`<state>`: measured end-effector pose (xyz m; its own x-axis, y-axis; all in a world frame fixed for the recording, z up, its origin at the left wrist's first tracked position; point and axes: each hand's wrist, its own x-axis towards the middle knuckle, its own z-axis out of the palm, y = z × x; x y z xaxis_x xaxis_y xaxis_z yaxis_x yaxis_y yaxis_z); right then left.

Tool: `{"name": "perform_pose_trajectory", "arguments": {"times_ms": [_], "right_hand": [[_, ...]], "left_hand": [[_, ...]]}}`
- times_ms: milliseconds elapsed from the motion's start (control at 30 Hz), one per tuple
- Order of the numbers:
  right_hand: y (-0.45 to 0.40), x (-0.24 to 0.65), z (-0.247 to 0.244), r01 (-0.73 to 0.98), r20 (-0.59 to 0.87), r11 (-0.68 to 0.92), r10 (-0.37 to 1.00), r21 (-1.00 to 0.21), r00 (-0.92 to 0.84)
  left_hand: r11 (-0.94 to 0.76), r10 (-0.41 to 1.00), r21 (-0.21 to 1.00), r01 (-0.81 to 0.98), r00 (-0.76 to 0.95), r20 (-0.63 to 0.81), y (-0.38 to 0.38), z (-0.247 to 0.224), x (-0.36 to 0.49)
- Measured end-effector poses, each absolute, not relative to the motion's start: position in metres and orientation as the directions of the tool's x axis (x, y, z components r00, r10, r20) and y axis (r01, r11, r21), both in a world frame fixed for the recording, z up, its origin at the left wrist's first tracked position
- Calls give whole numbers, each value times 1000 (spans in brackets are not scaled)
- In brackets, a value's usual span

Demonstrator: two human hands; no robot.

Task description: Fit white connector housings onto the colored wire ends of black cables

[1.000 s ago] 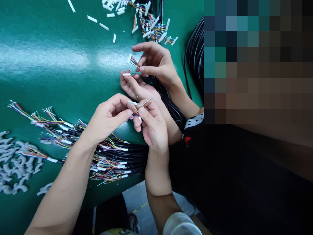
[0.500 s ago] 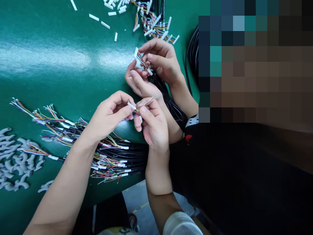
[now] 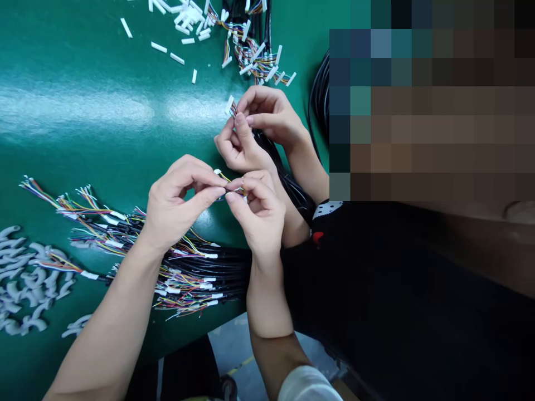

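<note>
My left hand point(image 3: 179, 200) has thumb and forefinger pinched together on a thin wire, its tip almost touching my right fingers. Close beside it, my right hand point(image 3: 261, 206) is closed round thin coloured wires point(image 3: 239, 191), partly hidden by the fingers. Just past my left fingertips a small white connector point(image 3: 217, 171) sticks up, with a yellow wire running from it toward my right hand. Below both hands lies a bundle of black cables point(image 3: 229, 264) with stripped coloured wire ends and white sleeves.
A co-worker's hands point(image 3: 259, 131) hold a wired white connector point(image 3: 229, 104) just beyond mine. Loose white connectors point(image 3: 188, 16) and wired cable ends point(image 3: 254, 55) lie at the back. Curved grey pieces point(image 3: 29, 284) are heaped at left. A black cable coil point(image 3: 320, 94) sits at right.
The white connector, earlier at my left fingertips, now stands above them, and my left fingers pinch a wire nearer my right hand. The co-worker's fingers have closed over their connector's wires.
</note>
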<state>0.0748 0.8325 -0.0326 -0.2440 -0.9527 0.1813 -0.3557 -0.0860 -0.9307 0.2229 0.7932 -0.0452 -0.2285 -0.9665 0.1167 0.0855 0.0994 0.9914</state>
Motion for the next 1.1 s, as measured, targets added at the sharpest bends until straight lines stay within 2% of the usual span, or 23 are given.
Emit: {"name": "perform_pose_trajectory", "arguments": {"times_ms": [167, 333, 467, 667, 800, 1100], "right_hand": [[836, 82, -32, -323, 185, -90, -943, -942, -278], [838, 87, -29, -274, 130, -35, -933, -961, -336], [840, 93, -26, -334, 114, -1, -941, -943, -319], [841, 94, -32, -457, 256, -87, -911, -885, -323], [842, 92, -38, -586, 361, -99, -864, -805, -350], [840, 92, -37, -739, 518, -170, -811, -652, -271]], "left_hand": [[94, -954, 992, 84, -278, 114, 791, -48, 225], [-118, -946, 948, 296, -323, -17, 788, -50, 225], [-171, -941, 959, 226, -327, -90, 790, -51, 222], [-246, -914, 934, 259, -384, -134, 788, -52, 223], [-302, -881, 913, 275, -446, -157, 786, -50, 225], [-398, -845, 854, 335, -496, -200, 786, -48, 226]]}}
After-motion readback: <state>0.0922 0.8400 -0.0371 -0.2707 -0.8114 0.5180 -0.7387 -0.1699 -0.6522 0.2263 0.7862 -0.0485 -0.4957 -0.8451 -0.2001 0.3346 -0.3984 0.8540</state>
